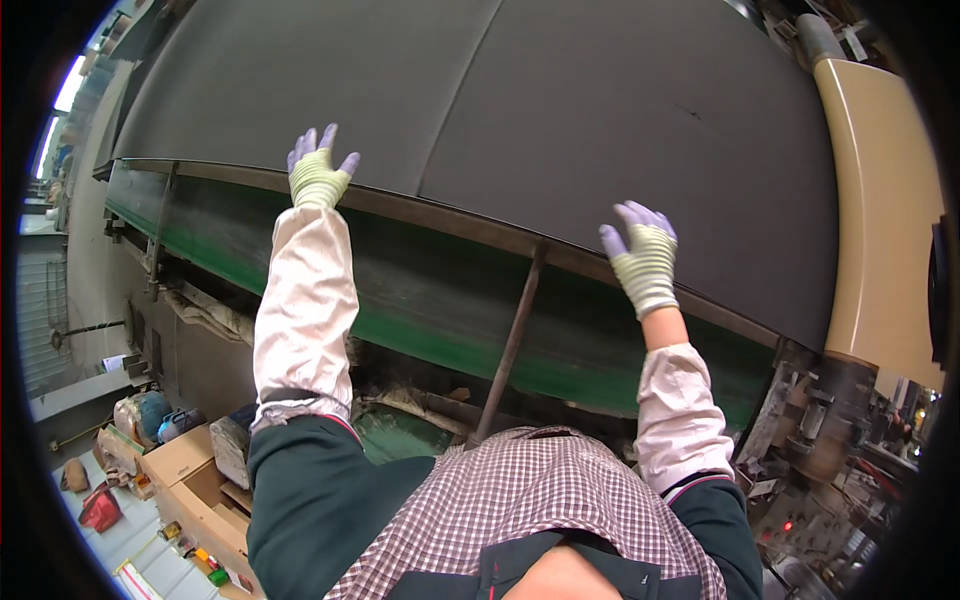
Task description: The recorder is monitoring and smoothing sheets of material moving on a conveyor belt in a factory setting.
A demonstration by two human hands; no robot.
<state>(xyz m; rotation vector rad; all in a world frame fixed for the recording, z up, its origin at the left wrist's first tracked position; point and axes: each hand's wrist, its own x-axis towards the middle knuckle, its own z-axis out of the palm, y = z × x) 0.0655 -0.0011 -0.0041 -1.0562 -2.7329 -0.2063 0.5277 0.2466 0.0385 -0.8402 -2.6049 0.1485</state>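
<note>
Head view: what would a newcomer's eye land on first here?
The big dark sheet filling the upper frame, with both gloved hands at its near edge: the left hand further left and higher, the right hand lower right, fingers spread. Beneath the edge runs a green frame with a slanted metal rod. At lower left sits an open cardboard box amid clutter.

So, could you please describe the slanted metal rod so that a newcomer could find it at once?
Start at the big dark sheet under both gloved hands. Below its near edge runs a green machine frame. The thin rod slants down across it, between the left hand and right hand; it is the only bare diagonal bar there.
</note>
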